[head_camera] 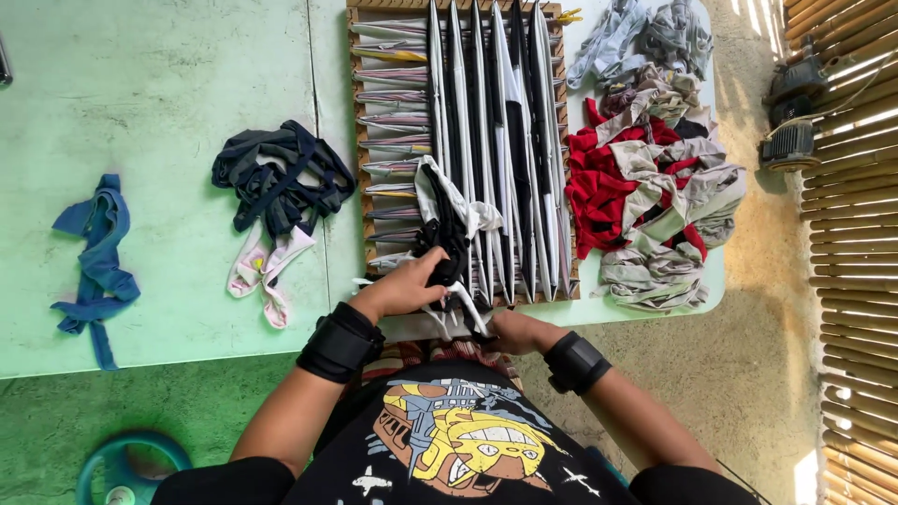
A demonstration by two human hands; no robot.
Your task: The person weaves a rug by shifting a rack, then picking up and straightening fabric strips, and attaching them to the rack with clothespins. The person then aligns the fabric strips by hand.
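A wooden weaving frame (359, 159) lies on the pale green table (168, 84), strung with black and white fabric strips running away from me and grey strips crossing on its left side. My left hand (404, 286) grips a black and white fabric strip (447, 220) at the frame's near edge. At the table's front edge my right hand (516, 329) pinches the white loose ends of that strip. Both wrists wear black bands.
A heap of red, grey and beige fabric strips (650, 178) lies right of the frame. Dark navy strips (276, 178), a pink piece (267, 271) and blue strips (94, 266) lie to the left. A teal object (122, 468) sits on the floor. Bamboo fence (856, 234) at right.
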